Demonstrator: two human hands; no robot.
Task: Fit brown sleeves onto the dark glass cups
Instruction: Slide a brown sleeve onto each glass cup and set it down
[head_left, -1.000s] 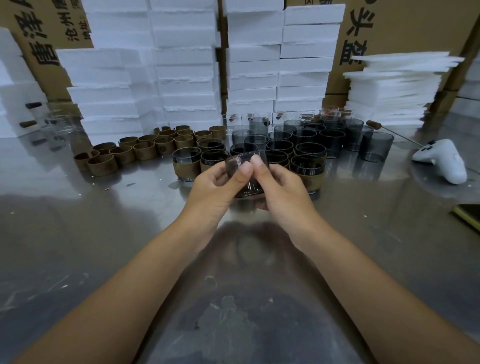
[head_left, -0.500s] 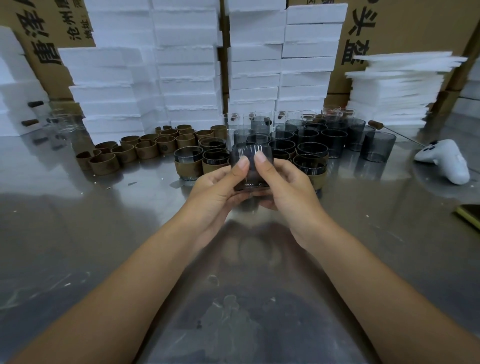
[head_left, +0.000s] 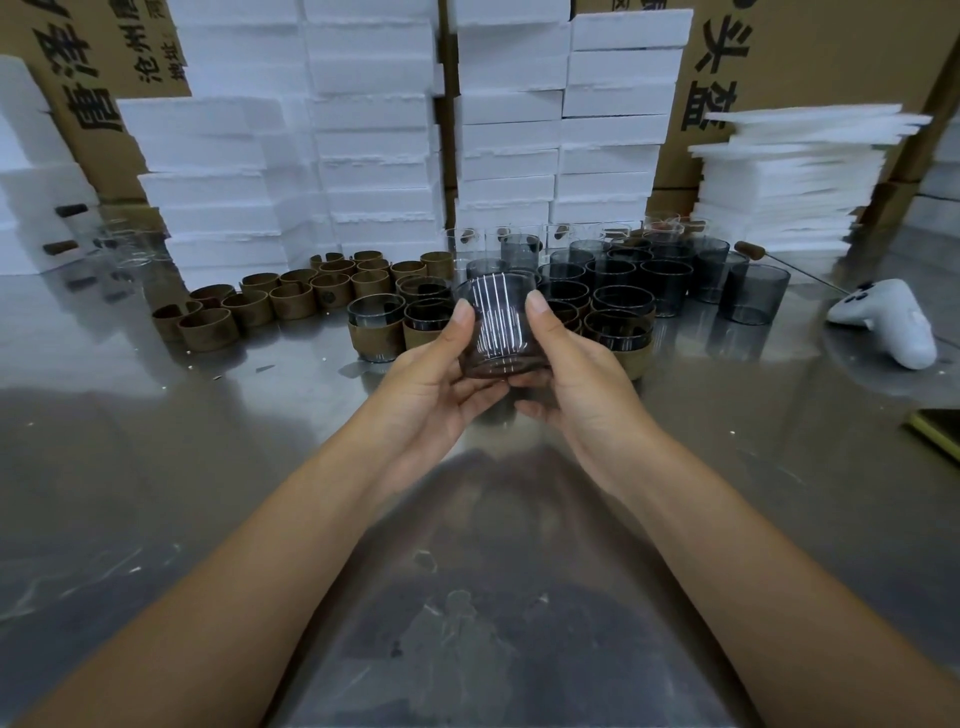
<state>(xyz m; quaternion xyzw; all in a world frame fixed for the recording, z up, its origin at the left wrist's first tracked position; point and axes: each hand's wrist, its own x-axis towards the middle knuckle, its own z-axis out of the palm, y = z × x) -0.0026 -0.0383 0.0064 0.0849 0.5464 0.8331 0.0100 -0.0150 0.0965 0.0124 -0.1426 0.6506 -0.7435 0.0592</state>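
I have my left hand (head_left: 441, 374) and right hand (head_left: 576, 374) pinching a bare dark glass cup (head_left: 497, 325) above the desk (head_left: 156, 441); few sleeved cups (head_left: 376, 327) stand finished beyond it, while many brown sleeves (head_left: 249, 306) far left and bare cups (head_left: 756, 293) far right remain.

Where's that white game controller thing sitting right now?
In the head view, the white controller lies on the metal table at the far right, just right of the bare dark glass cups and in front of the stacked white foam sheets.
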